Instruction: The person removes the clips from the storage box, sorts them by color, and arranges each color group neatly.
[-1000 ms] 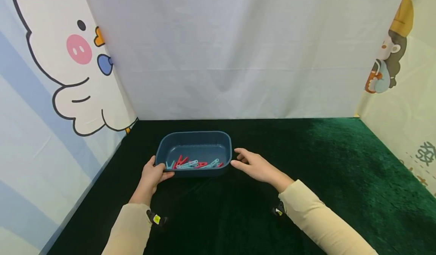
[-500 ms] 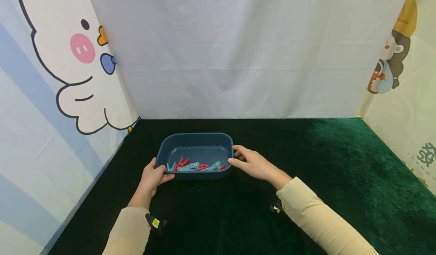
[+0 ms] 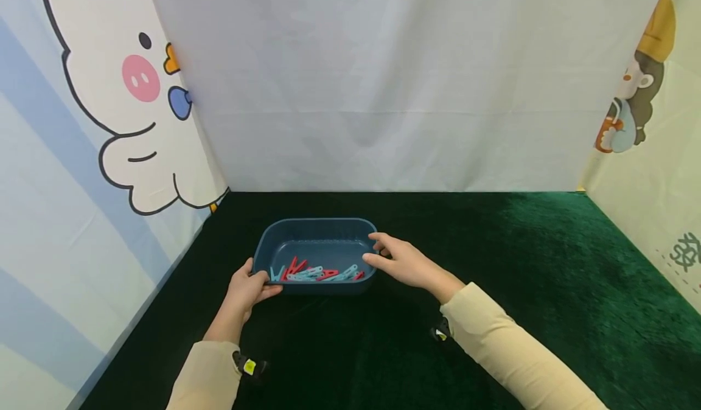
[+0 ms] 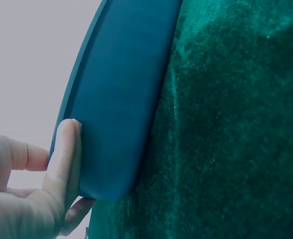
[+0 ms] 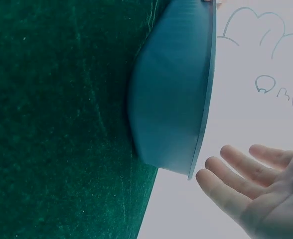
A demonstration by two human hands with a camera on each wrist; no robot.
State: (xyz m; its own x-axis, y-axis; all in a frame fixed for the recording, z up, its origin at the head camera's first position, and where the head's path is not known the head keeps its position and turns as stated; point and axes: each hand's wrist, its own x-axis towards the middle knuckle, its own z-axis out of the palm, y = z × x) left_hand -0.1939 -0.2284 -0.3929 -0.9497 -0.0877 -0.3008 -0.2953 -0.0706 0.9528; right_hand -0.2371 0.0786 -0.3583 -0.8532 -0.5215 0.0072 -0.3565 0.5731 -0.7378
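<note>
A dark blue rectangular plastic basin (image 3: pixel 317 230) with rounded corners sits on the green cloth. Red and pale blue clothespins (image 3: pixel 327 274) lie in it, gathered along the near side. My left hand (image 3: pixel 245 288) grips the basin's near left corner, thumb over the rim and fingers on the outer wall; in the left wrist view, fingers of the left hand (image 4: pixel 52 191) lie against the basin wall (image 4: pixel 121 94). My right hand (image 3: pixel 408 265) hovers by the right rim, its fingertips overlapping the edge in the head view. In the right wrist view its fingers (image 5: pixel 228 191) are spread beside the rim, holding nothing.
Dark green plush cloth (image 3: pixel 493 239) covers the surface around the basin. A white curtain (image 3: pixel 383 93) stands behind it. Printed panels rise at either side, the left one with a white cartoon bird (image 3: pixel 109 93).
My right hand has shifted left until its fingertips overlap the basin's right rim. The basin and my left hand appear slightly lower and further right in view, with the view itself shifting a little.
</note>
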